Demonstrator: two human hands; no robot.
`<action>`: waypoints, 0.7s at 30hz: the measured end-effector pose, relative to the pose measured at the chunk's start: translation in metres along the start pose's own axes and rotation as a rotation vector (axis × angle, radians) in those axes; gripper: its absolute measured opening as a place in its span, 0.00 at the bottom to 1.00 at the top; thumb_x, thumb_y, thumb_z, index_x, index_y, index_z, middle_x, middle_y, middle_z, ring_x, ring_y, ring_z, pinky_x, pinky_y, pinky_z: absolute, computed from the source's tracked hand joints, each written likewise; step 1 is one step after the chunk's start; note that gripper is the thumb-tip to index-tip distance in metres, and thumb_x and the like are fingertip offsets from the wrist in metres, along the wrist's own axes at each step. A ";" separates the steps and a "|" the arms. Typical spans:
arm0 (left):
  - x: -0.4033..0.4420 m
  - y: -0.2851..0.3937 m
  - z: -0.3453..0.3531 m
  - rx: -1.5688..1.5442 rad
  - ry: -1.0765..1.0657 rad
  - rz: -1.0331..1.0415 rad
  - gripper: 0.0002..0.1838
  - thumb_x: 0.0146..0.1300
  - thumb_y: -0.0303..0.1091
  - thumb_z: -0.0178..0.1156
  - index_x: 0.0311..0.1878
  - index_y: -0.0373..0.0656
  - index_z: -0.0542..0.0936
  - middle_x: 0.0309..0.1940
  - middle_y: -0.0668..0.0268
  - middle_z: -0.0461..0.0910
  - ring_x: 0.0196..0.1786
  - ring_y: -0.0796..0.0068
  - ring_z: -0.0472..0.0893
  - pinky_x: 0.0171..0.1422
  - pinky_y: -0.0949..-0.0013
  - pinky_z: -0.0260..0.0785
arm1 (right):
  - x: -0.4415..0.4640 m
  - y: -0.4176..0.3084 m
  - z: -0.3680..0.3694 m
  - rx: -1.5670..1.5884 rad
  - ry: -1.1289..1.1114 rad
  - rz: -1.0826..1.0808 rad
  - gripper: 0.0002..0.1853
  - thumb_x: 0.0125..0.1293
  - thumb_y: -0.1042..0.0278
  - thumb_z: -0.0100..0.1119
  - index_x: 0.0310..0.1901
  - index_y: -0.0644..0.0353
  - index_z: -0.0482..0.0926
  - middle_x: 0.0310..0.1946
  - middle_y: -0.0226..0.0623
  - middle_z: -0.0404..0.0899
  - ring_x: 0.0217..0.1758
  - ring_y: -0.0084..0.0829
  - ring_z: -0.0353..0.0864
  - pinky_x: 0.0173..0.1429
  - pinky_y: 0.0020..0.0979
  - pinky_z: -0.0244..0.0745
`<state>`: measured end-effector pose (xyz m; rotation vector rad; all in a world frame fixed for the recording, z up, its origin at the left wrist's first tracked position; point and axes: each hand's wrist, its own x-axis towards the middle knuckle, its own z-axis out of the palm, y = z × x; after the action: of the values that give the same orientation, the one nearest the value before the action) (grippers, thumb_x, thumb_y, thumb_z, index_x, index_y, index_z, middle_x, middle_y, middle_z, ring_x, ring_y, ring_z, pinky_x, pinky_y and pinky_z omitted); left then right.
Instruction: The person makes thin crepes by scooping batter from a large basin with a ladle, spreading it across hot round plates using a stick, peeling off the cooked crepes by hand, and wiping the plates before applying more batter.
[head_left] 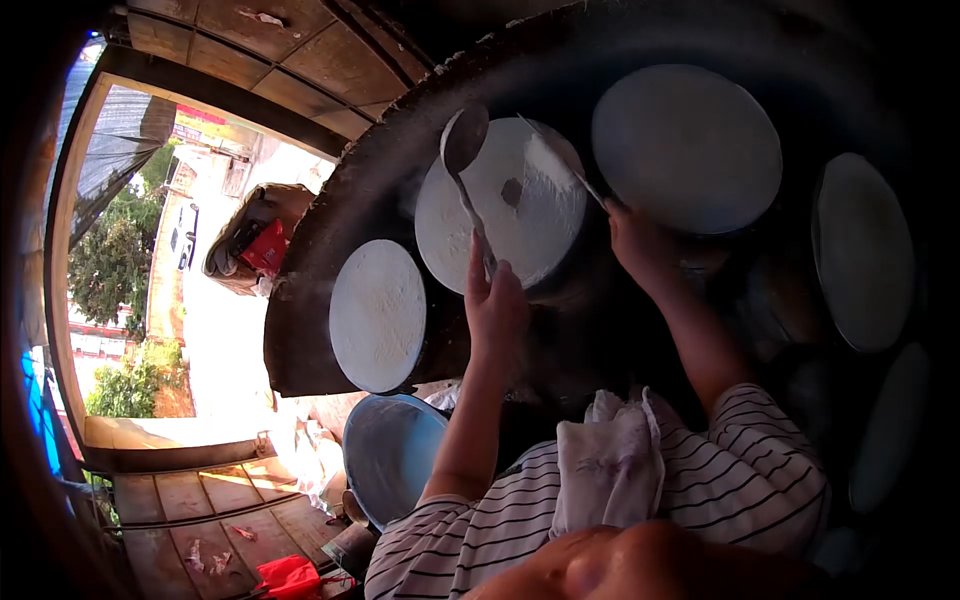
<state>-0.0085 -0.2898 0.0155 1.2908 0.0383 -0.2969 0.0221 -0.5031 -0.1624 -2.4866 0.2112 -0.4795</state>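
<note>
One pale round (515, 228), upper centre of the head view, looks only partly finished: a dark patch (511, 192) shows near its middle. The left hand (497, 305) grips a ladle (465, 140) over it; the right hand (632, 240) grasps a thin flat tool (563, 150) at its right edge. The left-centre round (378, 315) and upper-right round (685, 150) appear fully covered.

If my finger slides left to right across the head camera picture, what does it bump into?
Green trees, upper red object, leftmost white disc, left hand, right hand, upper pale disc near the right edge.
</note>
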 end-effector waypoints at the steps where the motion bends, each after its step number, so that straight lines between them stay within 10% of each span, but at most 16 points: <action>1: 0.014 0.001 0.016 -0.006 -0.037 -0.073 0.31 0.72 0.29 0.45 0.75 0.58 0.49 0.23 0.75 0.65 0.15 0.88 0.59 0.16 0.80 0.53 | 0.008 -0.028 -0.009 -0.124 -0.008 -0.019 0.18 0.67 0.72 0.46 0.58 0.59 0.73 0.45 0.57 0.72 0.35 0.48 0.80 0.36 0.44 0.77; 7: 0.050 0.028 -0.011 -0.779 -0.512 -0.243 0.24 0.73 0.38 0.46 0.70 0.60 0.58 0.20 0.76 0.59 0.15 0.89 0.57 0.15 0.80 0.51 | -0.014 -0.004 -0.065 -0.162 -0.008 0.075 0.16 0.69 0.67 0.49 0.57 0.53 0.75 0.36 0.45 0.71 0.30 0.44 0.77 0.32 0.42 0.75; 13: 0.083 0.035 -0.038 -1.118 -0.280 -0.585 0.06 0.72 0.38 0.48 0.40 0.51 0.73 0.19 0.77 0.60 0.16 0.87 0.59 0.19 0.79 0.56 | -0.011 -0.010 -0.045 -0.030 -0.018 -0.115 0.15 0.70 0.64 0.49 0.56 0.54 0.76 0.37 0.45 0.71 0.31 0.45 0.78 0.34 0.42 0.75; 21: 0.099 0.027 -0.038 -1.069 -0.118 -0.674 0.11 0.71 0.39 0.50 0.31 0.50 0.67 0.17 0.77 0.60 0.16 0.86 0.61 0.20 0.78 0.58 | -0.021 -0.004 -0.075 0.076 -0.215 -0.131 0.16 0.69 0.65 0.50 0.56 0.56 0.75 0.35 0.44 0.75 0.35 0.43 0.78 0.38 0.41 0.74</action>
<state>0.0982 -0.2666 0.0113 0.1572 0.4738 -0.7954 -0.0261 -0.5340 -0.1089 -2.4640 -0.0553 -0.2647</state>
